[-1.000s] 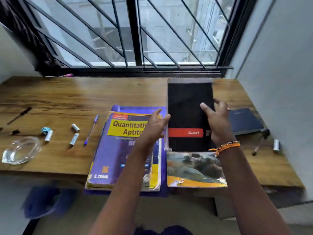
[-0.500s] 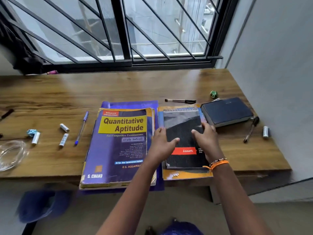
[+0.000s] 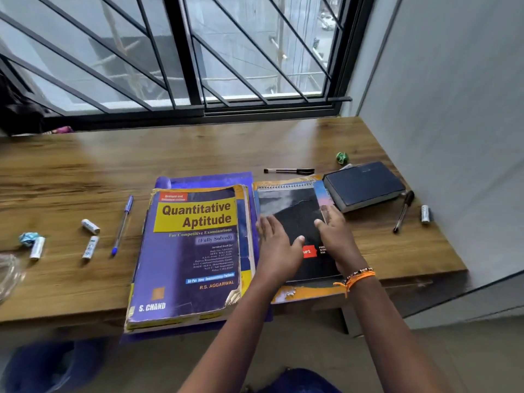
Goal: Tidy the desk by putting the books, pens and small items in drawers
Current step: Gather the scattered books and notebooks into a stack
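Left hand (image 3: 279, 245) and right hand (image 3: 336, 236) flat, fingers straight, pressing on black spiral notebook (image 3: 295, 222), grasping nothing. Notebook stacked on orange-edged book (image 3: 309, 293) at near desk (image 3: 71, 171) edge. Touching on left: purple aptitude book (image 3: 195, 259). Just right, partly over stack's far corner: dark blue book (image 3: 364, 184). Beyond: black pen (image 3: 289, 171), green scrap (image 3: 342, 157). Right: pen (image 3: 404, 211), battery (image 3: 425, 214). Left: blue pen (image 3: 122, 225), more batteries (image 3: 90, 226).
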